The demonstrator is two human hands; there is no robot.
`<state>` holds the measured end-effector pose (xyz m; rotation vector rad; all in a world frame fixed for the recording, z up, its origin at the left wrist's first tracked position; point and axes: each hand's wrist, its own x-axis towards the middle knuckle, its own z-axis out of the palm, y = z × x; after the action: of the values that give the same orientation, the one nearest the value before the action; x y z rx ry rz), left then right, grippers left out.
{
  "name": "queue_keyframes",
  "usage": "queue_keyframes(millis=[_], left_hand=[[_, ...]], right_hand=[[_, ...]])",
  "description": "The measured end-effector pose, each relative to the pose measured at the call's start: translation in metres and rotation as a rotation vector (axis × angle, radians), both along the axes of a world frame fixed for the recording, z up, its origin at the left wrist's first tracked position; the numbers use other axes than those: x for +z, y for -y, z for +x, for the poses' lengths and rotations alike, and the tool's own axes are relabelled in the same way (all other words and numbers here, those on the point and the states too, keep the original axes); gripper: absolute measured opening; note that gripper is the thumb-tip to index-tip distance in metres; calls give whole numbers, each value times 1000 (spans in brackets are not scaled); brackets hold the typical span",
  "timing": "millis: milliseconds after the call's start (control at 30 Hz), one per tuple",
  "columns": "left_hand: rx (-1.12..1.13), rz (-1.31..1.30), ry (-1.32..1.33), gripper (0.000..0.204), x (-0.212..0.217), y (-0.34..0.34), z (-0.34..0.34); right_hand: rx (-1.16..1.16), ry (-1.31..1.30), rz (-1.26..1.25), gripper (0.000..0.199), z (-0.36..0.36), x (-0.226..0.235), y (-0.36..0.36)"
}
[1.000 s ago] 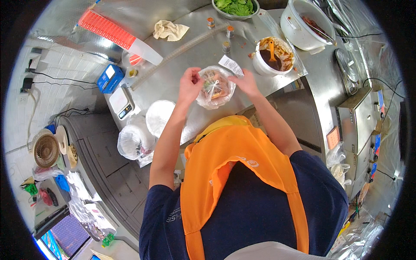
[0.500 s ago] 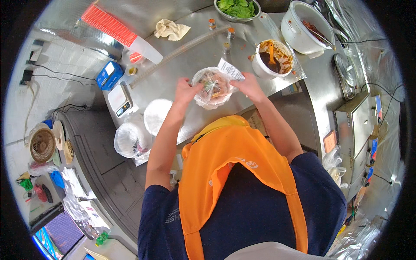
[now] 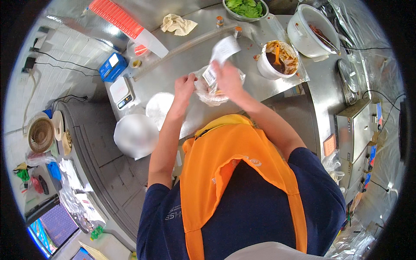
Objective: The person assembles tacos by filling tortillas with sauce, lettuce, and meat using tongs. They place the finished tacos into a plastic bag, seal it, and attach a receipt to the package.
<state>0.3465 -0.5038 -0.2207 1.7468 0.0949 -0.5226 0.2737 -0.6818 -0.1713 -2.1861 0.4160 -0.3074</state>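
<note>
On the steel counter in front of me sits a clear plastic bag (image 3: 213,98) with food inside, which I see only in part. Its left edge is pinched by my left hand (image 3: 185,89), fingers closed. My right hand (image 3: 229,80), somewhat smeared by motion, is over the bag's right side and closed on a long white printed paper slip (image 3: 225,48). One end of the slip sticks up beyond the hand, while the other lies against the bag. My right fingertips are partly hidden by the paper.
A sauce tub (image 3: 277,60) with an orange spatula stands to the right, near a large white bucket (image 3: 302,40). Behind are a bowl of greens (image 3: 246,9), small jars (image 3: 237,32) and a cloth (image 3: 178,24). A kitchen scale (image 3: 121,92) sits left.
My right hand has moved left over the bag with the paper slip, which now stands up and lies across the bag. My left hand stays at the bag's left edge.
</note>
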Motion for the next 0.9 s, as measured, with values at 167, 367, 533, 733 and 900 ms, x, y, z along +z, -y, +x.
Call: queue_keyframes(millis=[167, 367, 533, 733, 900], left_hand=[[-41, -88, 199, 28, -3, -3, -10], [-97, 117, 316, 25, 27, 4, -25], [69, -189, 103, 27, 42, 3, -37], [39, -430, -55, 23, 47, 13, -37], [116, -478, -75, 21, 35, -5, -43]], right_hand=[[302, 31, -170, 22, -9, -57, -49], [467, -267, -208, 29, 2, -75, -34], [493, -554, -317, 28, 9, -45, -32], [555, -495, -407, 39, 8, -77, -11], [687, -504, -302, 37, 18, -63, -15]])
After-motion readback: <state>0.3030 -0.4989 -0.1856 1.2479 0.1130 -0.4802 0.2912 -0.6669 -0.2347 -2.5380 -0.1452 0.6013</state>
